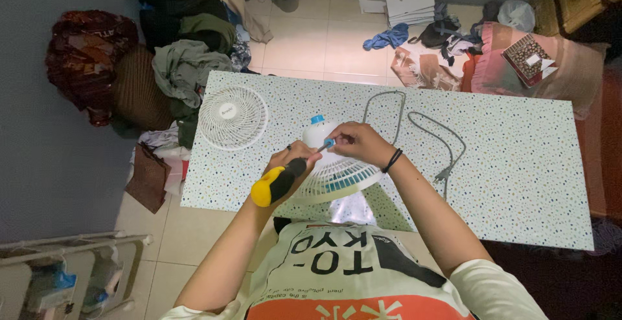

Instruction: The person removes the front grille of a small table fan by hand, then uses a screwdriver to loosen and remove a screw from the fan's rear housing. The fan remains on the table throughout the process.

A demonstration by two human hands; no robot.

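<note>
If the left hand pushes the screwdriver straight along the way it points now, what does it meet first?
The left hand aims the screwdriver up and right. Its tip is already at the small blue part pinched by the right hand, above the fan. Depth is unclear.

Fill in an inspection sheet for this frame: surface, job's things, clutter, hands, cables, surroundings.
Surface: speckled table top, lying flat over a tiled floor.
Job's things: small white fan with blue-tipped rear grille, in front of the person; detached front grille lying flat to its left, apart from it.
Clutter: nothing seen on the table beyond the fan parts and cord.
Hands: left hand grips a screwdriver with a yellow and black handle, tip aimed at the fan's motor housing; right hand rests on the fan by the tip.
Cables: grey power cord looped across the table, plug near the front edge.
Surroundings: pile of clothes at the far left, cardboard boxes and bags on the floor.
</note>
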